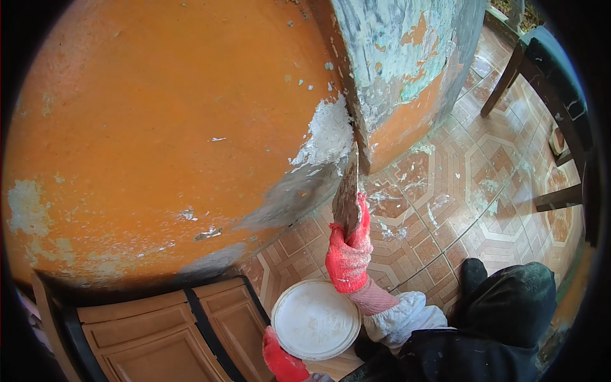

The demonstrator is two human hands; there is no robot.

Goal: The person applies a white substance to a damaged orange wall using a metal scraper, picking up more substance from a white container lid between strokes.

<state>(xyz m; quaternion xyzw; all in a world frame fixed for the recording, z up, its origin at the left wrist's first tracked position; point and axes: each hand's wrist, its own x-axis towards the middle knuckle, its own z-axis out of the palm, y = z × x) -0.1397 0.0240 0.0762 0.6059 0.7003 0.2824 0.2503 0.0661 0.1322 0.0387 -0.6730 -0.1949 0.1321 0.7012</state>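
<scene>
My right hand (349,258), in a red knitted glove, is closed around a flat, stained putty knife (347,200). Its blade points up toward the corner of an orange wall (172,127), with a whitish line along one edge. Right by the blade's tip, a rough patch of white putty (326,134) covers the wall beside the corner. My left hand (283,360), gloved in red too, grips the left rim of a round white bucket lid (316,321), held low below my right hand. The fingers under the lid are hidden.
Brown chair-like furniture with panels (153,337) stands at lower left against the wall. Past the corner, the side wall (410,76) shows peeling paint. White splatters mark the patterned tile floor (458,210). A dark chair (554,83) stands at right; my bent knee (515,299) is lower right.
</scene>
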